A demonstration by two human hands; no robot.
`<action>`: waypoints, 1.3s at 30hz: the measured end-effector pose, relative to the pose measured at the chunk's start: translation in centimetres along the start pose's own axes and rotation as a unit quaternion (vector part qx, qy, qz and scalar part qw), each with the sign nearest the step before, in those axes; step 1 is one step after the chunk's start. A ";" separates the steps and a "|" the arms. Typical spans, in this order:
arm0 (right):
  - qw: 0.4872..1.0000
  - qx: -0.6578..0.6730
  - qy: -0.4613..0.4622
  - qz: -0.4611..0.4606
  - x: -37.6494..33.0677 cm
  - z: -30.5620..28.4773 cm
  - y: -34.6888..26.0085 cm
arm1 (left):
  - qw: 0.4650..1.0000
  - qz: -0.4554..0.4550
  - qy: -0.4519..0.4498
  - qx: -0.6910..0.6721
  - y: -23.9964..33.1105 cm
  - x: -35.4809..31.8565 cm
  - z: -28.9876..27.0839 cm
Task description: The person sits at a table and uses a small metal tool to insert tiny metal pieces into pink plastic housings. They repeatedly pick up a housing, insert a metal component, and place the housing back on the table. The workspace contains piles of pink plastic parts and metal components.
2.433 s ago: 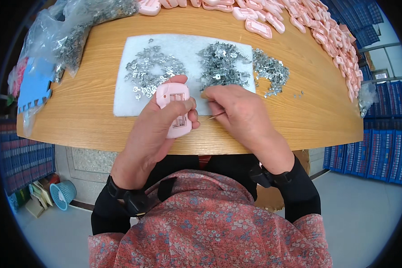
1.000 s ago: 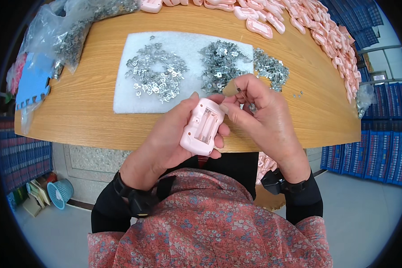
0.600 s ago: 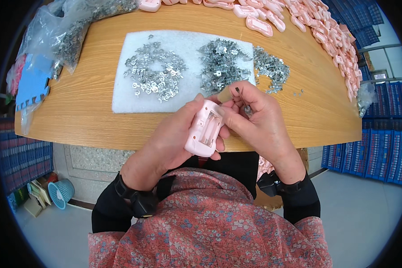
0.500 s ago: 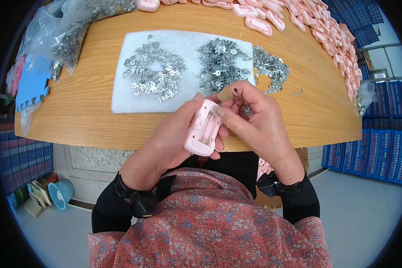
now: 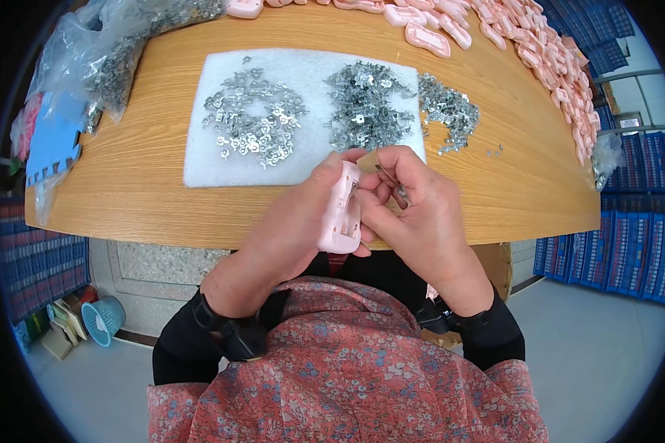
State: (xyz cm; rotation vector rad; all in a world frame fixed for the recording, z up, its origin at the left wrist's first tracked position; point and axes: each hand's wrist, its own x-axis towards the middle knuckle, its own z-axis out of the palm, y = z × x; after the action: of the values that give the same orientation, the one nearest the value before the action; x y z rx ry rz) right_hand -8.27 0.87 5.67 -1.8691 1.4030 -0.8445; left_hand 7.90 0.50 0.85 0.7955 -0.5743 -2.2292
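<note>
My left hand (image 5: 292, 210) is wrapped round a pink plastic housing (image 5: 338, 230) with a battery compartment, held tilted above the table's near edge. My right hand (image 5: 421, 214) is closed at the housing's right side, thumb and fingertips pressed at the upper end of its compartment. Small metal pieces show within the curled right fingers, too hidden to tell apart. A tan covering (image 5: 368, 162) is on one finger between the hands. Beyond them, a white foam sheet (image 5: 314, 166) bears a pile of flat metal contacts (image 5: 262, 122) and a pile of metal springs (image 5: 366, 107).
More small metal parts (image 5: 451, 111) lie right of the foam on the wooden table (image 5: 524, 192). Many pink housings (image 5: 547, 66) are heaped along the far right edge. At the left are a plastic bag of metal parts (image 5: 111, 74) and a blue foam mat (image 5: 55, 140).
The housing has turned more onto its side, so less of its compartment faces up. My right hand has shifted slightly left, its fingers still at the compartment's upper end.
</note>
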 end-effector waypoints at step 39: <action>0.997 -0.028 0.069 -0.009 -0.6 0.3 0.3 | 1.000 0.007 -0.012 0.006 -0.1 0.7 0.1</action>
State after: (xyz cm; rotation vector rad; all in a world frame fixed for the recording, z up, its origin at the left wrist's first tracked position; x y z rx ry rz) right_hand -8.33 1.41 5.18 -1.8978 1.5094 -0.9684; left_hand 7.34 0.09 0.61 0.7681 -0.6029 -2.2270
